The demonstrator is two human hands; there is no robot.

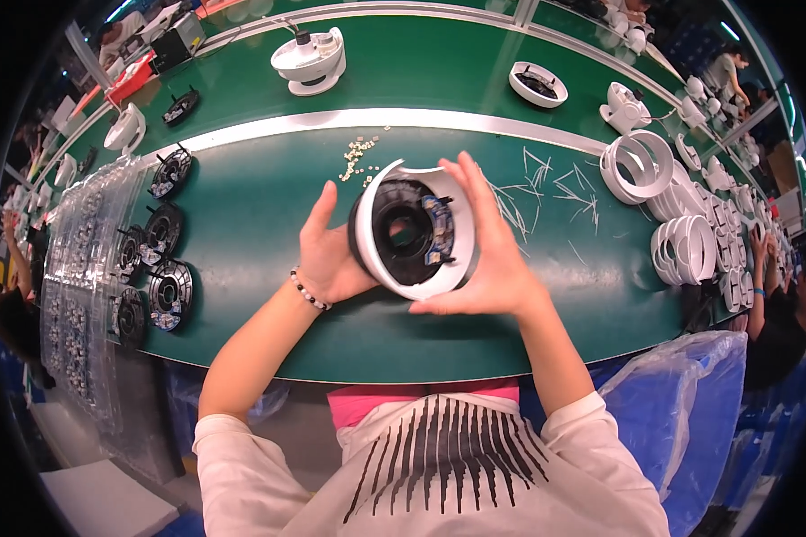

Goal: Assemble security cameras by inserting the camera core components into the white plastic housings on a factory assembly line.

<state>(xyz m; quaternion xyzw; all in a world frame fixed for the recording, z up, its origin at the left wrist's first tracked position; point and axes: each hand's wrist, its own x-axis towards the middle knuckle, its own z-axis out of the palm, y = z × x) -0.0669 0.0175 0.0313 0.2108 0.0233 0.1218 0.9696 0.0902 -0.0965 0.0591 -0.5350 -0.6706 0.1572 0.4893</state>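
Note:
Above the middle of the bench I hold a round white plastic housing (464, 234), tilted so its hollow inside shows. Within it sits a black ring-shaped part (401, 192) with a round central opening and a small blue circuit board (441, 231) along its right side. My left hand (336, 255) supports the assembly from the left, thumb raised and fingers hidden behind it. Around the right side of the white housing curves my right hand (501, 268), fingers at the upper rim and thumb along the lower rim.
Several black ring parts (170, 295) lie at left beside clear plastic trays (76, 295). Small pale pieces (358, 157) and thin white strips (515, 210) are scattered beyond my hands. White rings (685, 251) pile up at right. A conveyor (421, 72) carries white assemblies; other people work at both sides.

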